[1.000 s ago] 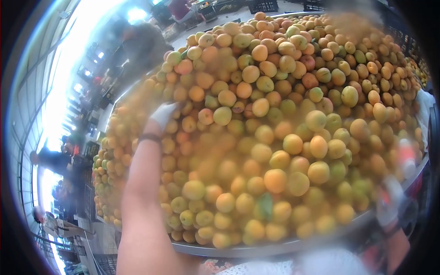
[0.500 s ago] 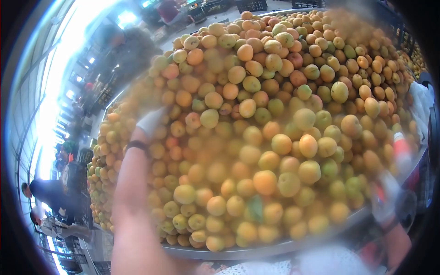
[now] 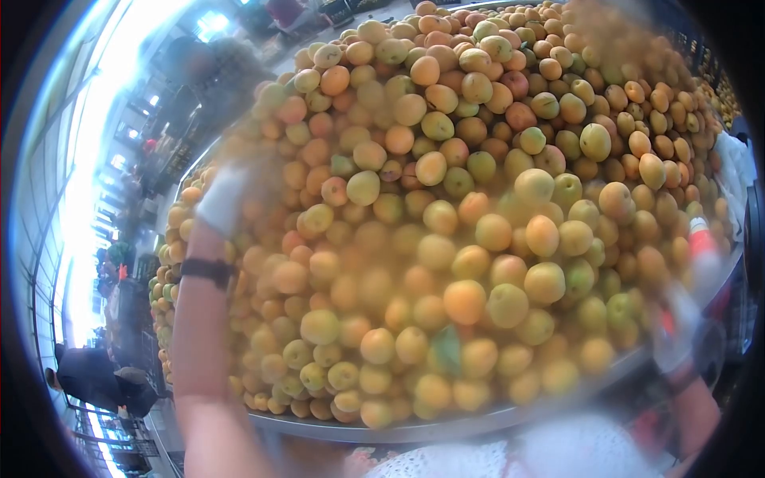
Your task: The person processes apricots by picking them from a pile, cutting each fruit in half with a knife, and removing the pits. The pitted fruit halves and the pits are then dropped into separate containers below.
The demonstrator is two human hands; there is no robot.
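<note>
A large heap of apricots (image 3: pixel 430 169), yellow to orange with some greenish ones, fills a metal-rimmed container. My left hand (image 3: pixel 225 195) wears a white glove and is over the heap's left side, its fingers smeared by motion and a lens smudge. A dark band (image 3: pixel 205 272) circles that wrist. My right hand (image 3: pixel 676 327), also in a white glove, is at the right edge of the heap beside the rim. A red and white piece (image 3: pixel 700 243) shows at its far end; I cannot tell whether it is part of the glove or held. A green leaf (image 3: pixel 448 350) lies among the near apricots.
The metal rim (image 3: pixel 374 432) curves along the near side, close to my white lacy clothing (image 3: pixel 454 460). White plastic sheeting (image 3: pixel 731 171) hangs over the right edge. A person in dark clothing (image 3: pixel 96 378) is at the far left, with dark crates behind the heap.
My left hand has moved left, off the apricots nearer the middle. My right hand stays by the right rim. The view has shifted slightly, and the people at left show differently.
</note>
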